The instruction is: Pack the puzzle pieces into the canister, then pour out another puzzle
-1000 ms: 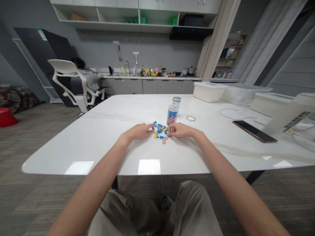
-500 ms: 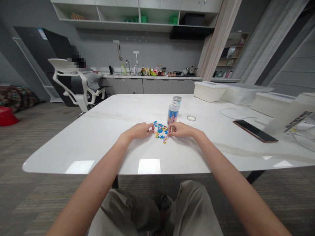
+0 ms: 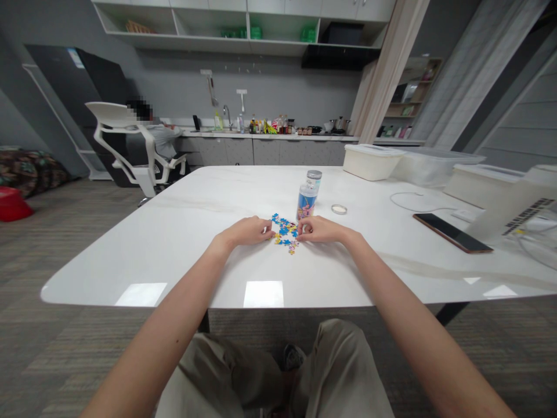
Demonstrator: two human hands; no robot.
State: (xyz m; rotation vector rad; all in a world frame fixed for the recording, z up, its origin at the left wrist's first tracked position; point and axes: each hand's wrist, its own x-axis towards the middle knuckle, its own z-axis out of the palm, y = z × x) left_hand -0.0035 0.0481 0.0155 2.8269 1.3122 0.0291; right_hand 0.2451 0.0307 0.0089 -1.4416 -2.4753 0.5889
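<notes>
Small jigsaw puzzle pieces (image 3: 285, 230), mostly blue with some yellow and pink, lie in a loose pile on the white table (image 3: 174, 255). At the pile's left edge is my left hand (image 3: 250, 230), its thumb and fingertips pinched together. My right hand (image 3: 321, 229) rests on the opposite side, fingers curled in a pinch against the blue pieces. What either pinch holds is too small to tell. Just behind my right hand stands a clear can with a blue and pink picture (image 3: 306, 201). A second can with a silver lid (image 3: 314, 175) is behind it.
A ring-shaped lid (image 3: 339, 209) lies right of the cans. Farther right are a phone (image 3: 452, 232), a white cable (image 3: 409, 204) and lidded storage boxes (image 3: 369, 162). Beyond the table, a person sits in a white-framed chair (image 3: 150, 157) by the kitchen counter.
The view has shifted very slightly. Both hands stay at the pile in nearly the same pinched pose, and the pieces look almost unchanged.
</notes>
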